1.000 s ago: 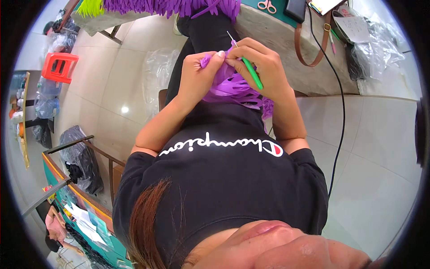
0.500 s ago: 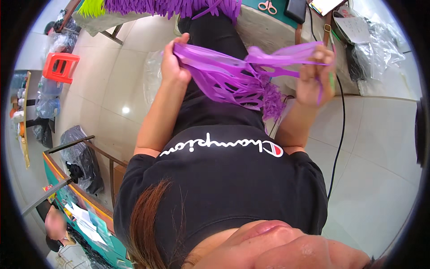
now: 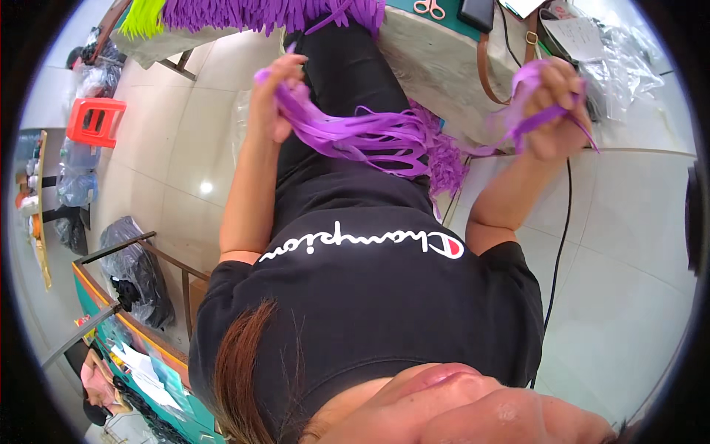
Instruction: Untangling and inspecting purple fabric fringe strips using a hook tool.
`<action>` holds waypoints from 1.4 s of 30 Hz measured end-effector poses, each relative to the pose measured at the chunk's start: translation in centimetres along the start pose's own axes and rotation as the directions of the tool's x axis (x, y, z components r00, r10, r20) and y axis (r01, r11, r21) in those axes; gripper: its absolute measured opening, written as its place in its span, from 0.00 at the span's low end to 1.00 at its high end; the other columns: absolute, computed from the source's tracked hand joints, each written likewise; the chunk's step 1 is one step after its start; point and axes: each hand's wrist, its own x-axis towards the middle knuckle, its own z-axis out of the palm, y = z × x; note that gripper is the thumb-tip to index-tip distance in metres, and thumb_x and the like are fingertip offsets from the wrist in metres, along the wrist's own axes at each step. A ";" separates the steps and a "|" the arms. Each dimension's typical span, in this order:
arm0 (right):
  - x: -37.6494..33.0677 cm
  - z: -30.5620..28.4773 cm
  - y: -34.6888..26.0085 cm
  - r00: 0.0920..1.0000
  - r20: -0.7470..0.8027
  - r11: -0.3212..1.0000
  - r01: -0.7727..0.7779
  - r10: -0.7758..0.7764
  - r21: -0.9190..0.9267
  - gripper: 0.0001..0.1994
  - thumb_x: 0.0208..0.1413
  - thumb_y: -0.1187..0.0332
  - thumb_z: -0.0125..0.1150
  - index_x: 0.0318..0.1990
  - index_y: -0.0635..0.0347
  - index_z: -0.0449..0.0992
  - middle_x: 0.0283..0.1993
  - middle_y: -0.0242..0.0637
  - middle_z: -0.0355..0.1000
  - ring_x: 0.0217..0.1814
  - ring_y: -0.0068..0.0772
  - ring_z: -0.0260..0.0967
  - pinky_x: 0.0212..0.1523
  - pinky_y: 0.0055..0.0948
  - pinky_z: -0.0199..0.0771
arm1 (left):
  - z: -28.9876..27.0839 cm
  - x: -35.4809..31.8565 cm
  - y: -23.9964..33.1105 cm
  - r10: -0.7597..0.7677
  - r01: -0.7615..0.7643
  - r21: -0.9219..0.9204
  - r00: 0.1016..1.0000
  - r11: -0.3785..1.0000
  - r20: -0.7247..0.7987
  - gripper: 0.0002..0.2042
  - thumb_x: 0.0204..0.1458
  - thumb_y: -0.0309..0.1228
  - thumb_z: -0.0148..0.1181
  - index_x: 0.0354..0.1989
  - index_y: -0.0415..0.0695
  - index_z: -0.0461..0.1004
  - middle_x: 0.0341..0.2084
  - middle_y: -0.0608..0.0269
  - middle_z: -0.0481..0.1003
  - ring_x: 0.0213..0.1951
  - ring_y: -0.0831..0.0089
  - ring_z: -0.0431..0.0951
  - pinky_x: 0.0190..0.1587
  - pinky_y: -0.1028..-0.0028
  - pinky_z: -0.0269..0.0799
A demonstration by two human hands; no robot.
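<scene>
My left hand [image 3: 275, 103] is closed round one end of a bundle of thin purple strips [image 3: 355, 140], which sags in loops above my lap. To the right and raised, my right hand [image 3: 553, 111] grips a smaller purple piece [image 3: 523, 92], with loose ends sticking out past the fingers. A blurred purple strand trails from that piece toward the bundle; whether the two are still joined I cannot tell. Behind the bundle's right end hangs a mass of crinkled purple shreds [image 3: 449, 164], partly hidden by the strips.
On the table at the far side lie purple fringe [image 3: 259, 13], lime-green fringe [image 3: 142, 18], pink scissors [image 3: 429, 8] and a black case [image 3: 476, 13]. A brown strap [image 3: 484, 70] hangs off its edge. Left are a red stool [image 3: 96, 122] and another person [image 3: 102, 381] at a green table.
My right hand has moved right with a purple piece, and the strips once stretched between my hands now hang slack from the left. My left hand has shifted slightly left and down.
</scene>
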 end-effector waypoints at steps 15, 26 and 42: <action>4.2 -0.5 6.7 0.937 0.086 0.896 -0.350 0.340 0.273 0.06 0.61 0.69 0.49 0.36 0.58 0.59 0.30 0.33 0.57 0.20 0.20 0.46 0.18 0.20 0.46 | 10.5 -3.4 -0.5 -0.008 -0.065 0.297 0.972 0.953 0.235 0.05 0.54 0.28 0.59 0.35 0.43 0.72 0.29 0.72 0.73 0.32 0.84 0.73 0.36 0.84 0.68; 1.1 -0.9 1.9 0.997 0.047 0.987 -0.067 0.061 0.146 0.05 0.60 0.73 0.48 0.36 0.59 0.58 0.31 0.33 0.54 0.16 0.19 0.40 0.16 0.19 0.42 | 4.1 0.2 1.0 0.208 -0.301 -0.274 0.924 0.914 -0.320 0.05 0.56 0.30 0.56 0.32 0.43 0.71 0.25 0.70 0.72 0.27 0.81 0.71 0.33 0.79 0.69; 4.9 0.1 6.2 0.954 0.176 0.962 -0.259 0.242 0.084 0.07 0.62 0.69 0.48 0.38 0.59 0.58 0.32 0.32 0.55 0.19 0.18 0.43 0.17 0.19 0.43 | 9.7 -4.0 0.0 -0.210 -0.217 0.602 0.804 0.768 0.557 0.13 0.43 0.30 0.70 0.35 0.37 0.78 0.33 0.64 0.76 0.34 0.81 0.73 0.40 0.80 0.68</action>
